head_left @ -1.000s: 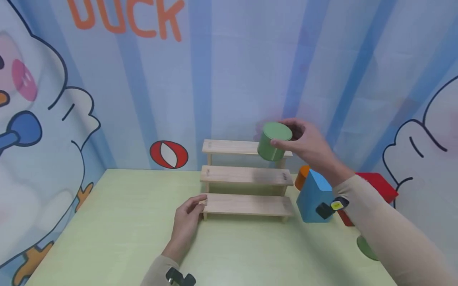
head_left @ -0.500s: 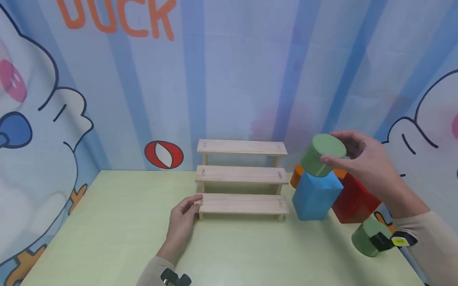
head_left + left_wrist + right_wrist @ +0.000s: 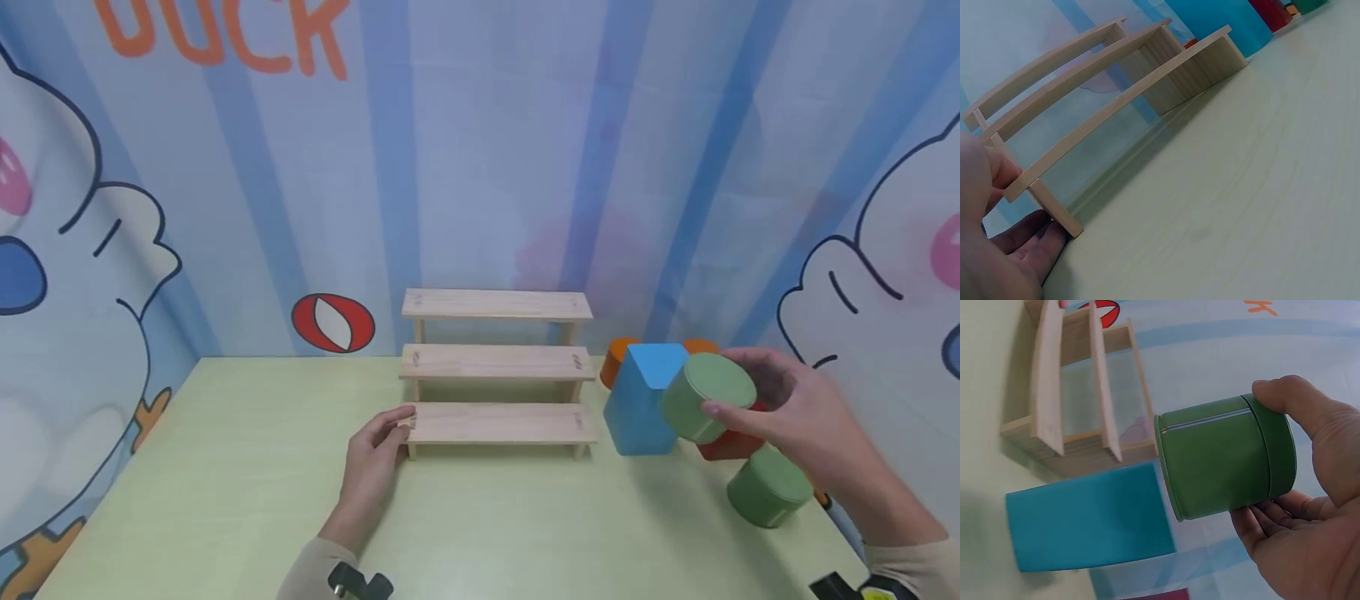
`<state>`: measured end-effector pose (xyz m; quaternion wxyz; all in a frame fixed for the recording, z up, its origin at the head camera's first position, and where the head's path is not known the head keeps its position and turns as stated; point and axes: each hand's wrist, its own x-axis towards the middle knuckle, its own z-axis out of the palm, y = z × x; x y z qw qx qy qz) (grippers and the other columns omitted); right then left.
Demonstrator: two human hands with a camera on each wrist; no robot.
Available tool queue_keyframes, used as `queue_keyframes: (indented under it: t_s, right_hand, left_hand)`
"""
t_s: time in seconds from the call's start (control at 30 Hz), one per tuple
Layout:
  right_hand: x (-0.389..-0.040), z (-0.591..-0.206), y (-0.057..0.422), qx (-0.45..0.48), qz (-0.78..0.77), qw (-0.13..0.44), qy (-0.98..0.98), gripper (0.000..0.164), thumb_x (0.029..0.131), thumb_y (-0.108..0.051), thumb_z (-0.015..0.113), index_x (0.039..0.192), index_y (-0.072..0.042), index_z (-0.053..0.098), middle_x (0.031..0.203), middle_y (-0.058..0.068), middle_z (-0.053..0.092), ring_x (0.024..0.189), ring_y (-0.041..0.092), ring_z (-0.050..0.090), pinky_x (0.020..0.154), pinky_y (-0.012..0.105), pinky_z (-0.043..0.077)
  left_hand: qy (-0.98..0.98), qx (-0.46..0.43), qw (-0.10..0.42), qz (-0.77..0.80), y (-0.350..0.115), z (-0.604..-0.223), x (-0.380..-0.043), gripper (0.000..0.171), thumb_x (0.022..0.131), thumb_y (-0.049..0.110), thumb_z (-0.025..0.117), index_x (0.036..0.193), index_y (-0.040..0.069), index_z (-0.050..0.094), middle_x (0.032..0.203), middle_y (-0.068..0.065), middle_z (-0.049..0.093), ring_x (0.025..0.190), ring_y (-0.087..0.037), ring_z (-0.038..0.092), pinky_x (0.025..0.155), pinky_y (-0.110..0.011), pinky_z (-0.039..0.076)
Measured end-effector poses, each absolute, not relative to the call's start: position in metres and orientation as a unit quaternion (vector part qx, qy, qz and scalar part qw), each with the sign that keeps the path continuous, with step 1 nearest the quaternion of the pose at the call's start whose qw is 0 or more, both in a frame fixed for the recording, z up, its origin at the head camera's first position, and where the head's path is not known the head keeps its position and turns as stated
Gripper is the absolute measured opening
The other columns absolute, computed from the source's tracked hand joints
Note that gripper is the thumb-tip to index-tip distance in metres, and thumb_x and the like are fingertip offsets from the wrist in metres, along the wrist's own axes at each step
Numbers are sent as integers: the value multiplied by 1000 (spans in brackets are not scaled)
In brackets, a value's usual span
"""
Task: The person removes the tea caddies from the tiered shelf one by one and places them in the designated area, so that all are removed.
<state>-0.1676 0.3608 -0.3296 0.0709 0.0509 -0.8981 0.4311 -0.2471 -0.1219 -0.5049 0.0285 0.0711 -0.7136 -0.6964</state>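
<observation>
My right hand (image 3: 813, 417) holds a green round tin (image 3: 701, 396) with a lid, thumb on one side and fingers on the other. The tin is tilted and raised, overlapping the blue box and red box in the head view. In the right wrist view, a seam runs along the side of the tin. At the left, my left hand (image 3: 369, 462) grips the left end of the lowest board of a three-tier wooden step shelf (image 3: 498, 423). The left wrist view shows fingers (image 3: 1041, 250) beside the shelf's front leg. All three boards are bare.
Right of the shelf stand a blue box (image 3: 637, 421), a red box (image 3: 726, 448) partly hidden by the tin, and two orange round things (image 3: 615, 360) behind. A second green tin (image 3: 765, 492) stands nearer, by the table's right edge. A printed curtain (image 3: 480, 167) hangs behind.
My right hand has carried the green tin from in front of the top board to the right and down, past the blue box. My left hand keeps its place on the shelf.
</observation>
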Motion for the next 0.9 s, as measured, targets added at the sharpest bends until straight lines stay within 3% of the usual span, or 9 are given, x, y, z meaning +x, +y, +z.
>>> queue_keyframes:
  t_s: [0.13, 0.3, 0.5, 0.6, 0.9]
  right_hand:
    - [-161, -350, 363, 54, 450, 55, -890, 69, 99, -28, 88, 155, -8, 53, 135, 6, 66, 106, 12, 75, 82, 33, 71]
    - [-159, -376, 364, 17, 422, 25, -906, 75, 99, -36, 88, 157, -5, 51, 142, 16, 63, 106, 16, 72, 81, 29, 69]
    - [-164, -406, 363, -6, 425, -9, -905, 80, 98, -35, 88, 157, 1, 48, 149, 24, 59, 126, 40, 67, 84, 27, 67]
    - [-168, -419, 363, -13, 413, -20, -910, 81, 98, -38, 89, 155, 2, 49, 150, 24, 61, 133, 44, 64, 88, 25, 66]
    - [-176, -442, 363, -32, 403, -55, -913, 88, 97, -41, 89, 157, 6, 43, 158, 32, 53, 140, 55, 57, 107, 56, 64]
  left_hand:
    - [-708, 71, 23, -703, -122, -506, -248, 34, 112, 10, 60, 143, 14, 75, 151, -13, 65, 141, -30, 62, 109, -33, 62]
    - [-710, 72, 21, -701, -122, -507, -249, 34, 113, 11, 60, 143, 16, 75, 152, -12, 65, 142, -29, 62, 110, -34, 61]
    - [-712, 74, 20, -698, -123, -505, -248, 34, 113, 11, 59, 143, 16, 75, 152, -12, 65, 141, -28, 62, 111, -35, 61]
    - [-713, 74, 21, -697, -124, -505, -248, 34, 113, 12, 59, 143, 17, 75, 153, -12, 65, 142, -28, 62, 113, -37, 60]
    - [-713, 77, 22, -697, -124, -503, -247, 34, 112, 10, 59, 142, 15, 75, 151, -13, 65, 140, -28, 62, 111, -35, 61]
